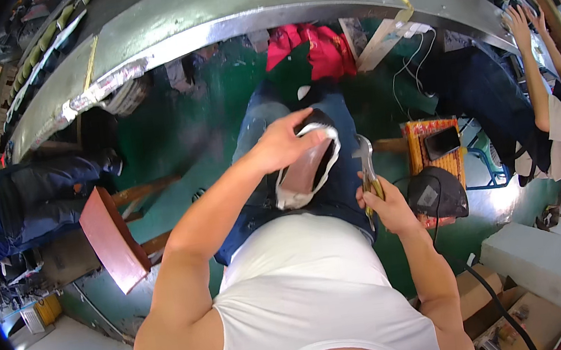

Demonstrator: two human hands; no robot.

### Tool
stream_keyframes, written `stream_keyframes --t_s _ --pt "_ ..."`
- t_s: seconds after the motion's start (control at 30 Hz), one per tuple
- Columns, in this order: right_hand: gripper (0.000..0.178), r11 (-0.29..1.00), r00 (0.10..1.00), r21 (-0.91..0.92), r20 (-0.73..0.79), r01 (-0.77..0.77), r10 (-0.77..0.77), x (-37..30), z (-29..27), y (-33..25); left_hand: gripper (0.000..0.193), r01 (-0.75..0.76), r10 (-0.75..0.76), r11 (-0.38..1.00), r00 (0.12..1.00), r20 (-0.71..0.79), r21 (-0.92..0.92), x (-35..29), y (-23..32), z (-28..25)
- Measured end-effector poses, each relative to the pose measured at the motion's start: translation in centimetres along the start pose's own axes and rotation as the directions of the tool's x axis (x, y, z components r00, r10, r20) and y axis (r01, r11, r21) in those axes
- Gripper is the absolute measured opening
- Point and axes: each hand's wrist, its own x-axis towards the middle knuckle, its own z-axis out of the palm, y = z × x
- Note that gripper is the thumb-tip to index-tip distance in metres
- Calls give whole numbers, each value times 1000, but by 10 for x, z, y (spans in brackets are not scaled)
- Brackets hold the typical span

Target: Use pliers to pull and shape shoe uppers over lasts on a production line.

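A half-made shoe [302,174] rests sole up on my thighs, its dark toe pointing away from me. A brown sole surface shows inside a ragged white lining edge. My left hand [284,145] is closed on it near the toe, thumb over the white edge and fingers on the far side. To the right of the shoe, my right hand [389,205] grips the yellowish handles of metal pincers [366,153]. Their curved head points away from me, beside my right thigh and apart from the shoe.
A long metal-edged workbench [243,26] crosses ahead, with red cloth [329,52] beneath. On my right, an orange mat [418,138] bears a phone [442,143] and a dark rounded object [436,192]. A wooden stool [113,239] stands left. People sit on both sides.
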Motion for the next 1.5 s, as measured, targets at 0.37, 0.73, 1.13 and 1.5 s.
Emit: stream_keyframes --t_s 0.37,0.73,1.13,1.5 --pt "39 707 975 -675 191 212 -110 13 10 -22 73 299 -100 849 900 424 -435 -9 -66 13" --pt "30 300 911 -943 246 145 332 43 33 -102 65 294 -211 494 953 216 -818 -46 -74 48" --pt "34 699 986 -708 167 102 25 63 58 -3 61 427 -488 873 777 -398 -236 3 -104 68" --pt "31 399 971 -902 75 164 -228 78 16 -26 46 -37 207 888 922 -328 459 -7 -98 70"
